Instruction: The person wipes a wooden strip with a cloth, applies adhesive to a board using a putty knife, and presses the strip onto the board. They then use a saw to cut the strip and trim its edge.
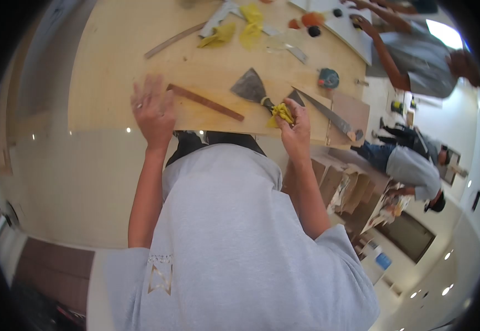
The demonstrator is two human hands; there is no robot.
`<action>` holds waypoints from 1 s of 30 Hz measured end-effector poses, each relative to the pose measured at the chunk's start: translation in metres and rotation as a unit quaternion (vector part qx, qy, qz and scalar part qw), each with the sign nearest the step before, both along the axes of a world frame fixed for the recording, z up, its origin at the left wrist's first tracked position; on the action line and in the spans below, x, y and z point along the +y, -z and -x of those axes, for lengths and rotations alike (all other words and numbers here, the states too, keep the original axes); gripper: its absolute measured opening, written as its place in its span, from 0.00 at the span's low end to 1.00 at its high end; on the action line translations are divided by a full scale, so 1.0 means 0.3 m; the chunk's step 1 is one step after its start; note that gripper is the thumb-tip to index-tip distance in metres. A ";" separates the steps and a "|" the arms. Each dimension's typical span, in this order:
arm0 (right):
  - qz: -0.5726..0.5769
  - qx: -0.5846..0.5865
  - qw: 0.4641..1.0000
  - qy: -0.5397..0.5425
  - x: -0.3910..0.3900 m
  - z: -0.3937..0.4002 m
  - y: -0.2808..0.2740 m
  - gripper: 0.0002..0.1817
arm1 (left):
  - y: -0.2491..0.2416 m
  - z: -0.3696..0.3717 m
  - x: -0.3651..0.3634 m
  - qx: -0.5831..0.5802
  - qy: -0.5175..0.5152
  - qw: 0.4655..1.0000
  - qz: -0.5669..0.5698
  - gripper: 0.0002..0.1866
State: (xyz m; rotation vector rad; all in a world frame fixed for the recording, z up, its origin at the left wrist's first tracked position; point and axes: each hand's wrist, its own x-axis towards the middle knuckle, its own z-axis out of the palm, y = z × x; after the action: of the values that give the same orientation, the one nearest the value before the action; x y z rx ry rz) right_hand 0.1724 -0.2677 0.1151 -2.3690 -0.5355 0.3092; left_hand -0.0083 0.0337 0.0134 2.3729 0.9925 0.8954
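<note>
My left hand (154, 110) is raised at the near edge of the wooden table (107, 71), fingers apart and blurred by motion, holding nothing. A thin reddish-brown wood strip (207, 102) lies just beside it. My right hand (296, 126) pinches a crumpled yellow cloth (282, 113) between thumb and fingers. A broad-bladed scraper (249, 86) lies with its handle running to the cloth; whether I also grip the handle is hidden. Right of that hand lies a handsaw (328, 115), pointing away to the upper left.
A tape measure (329, 78) sits beyond the saw. Farther back lie yellow gloves (218, 35), a long wood strip (174, 40) and orange-and-black items (310, 21). A co-worker (422, 60) in grey reaches over the table's right side; another person (408, 165) bends farther off.
</note>
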 end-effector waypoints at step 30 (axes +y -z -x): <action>-0.372 0.086 0.917 0.120 -0.349 -0.316 0.011 0.18 | -0.187 -0.963 -0.400 0.003 0.303 0.952 0.037 0.38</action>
State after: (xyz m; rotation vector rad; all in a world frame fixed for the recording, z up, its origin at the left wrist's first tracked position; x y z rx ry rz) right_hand 0.2673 -0.3723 0.1119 -1.6206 -0.2128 0.1562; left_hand 0.2807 -0.0863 0.0696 2.3940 0.2466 0.5967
